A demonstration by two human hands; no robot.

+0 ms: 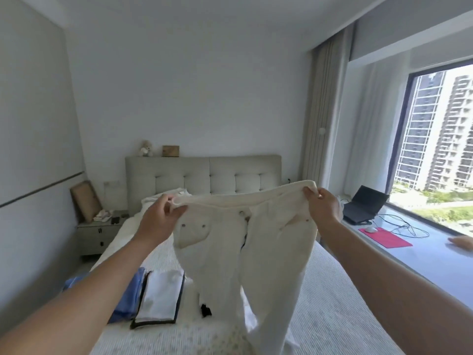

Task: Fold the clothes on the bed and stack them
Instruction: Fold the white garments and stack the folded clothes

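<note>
I hold a pair of cream-white trousers (245,252) up in the air above the bed (337,308), front side facing me, legs hanging down. My left hand (160,220) pinches the left end of the waistband. My right hand (323,207) grips the right end. On the bed at lower left lies a folded white garment with dark trim (158,299), partly on top of a folded blue garment (128,290). More white cloth (163,197) lies near the headboard.
A grey nightstand (98,233) stands left of the bed with small items and a leaning frame. Right of the bed, a window ledge (409,254) carries a laptop (363,204), cables, a red mat and a mouse. A padded headboard (204,175) backs the bed.
</note>
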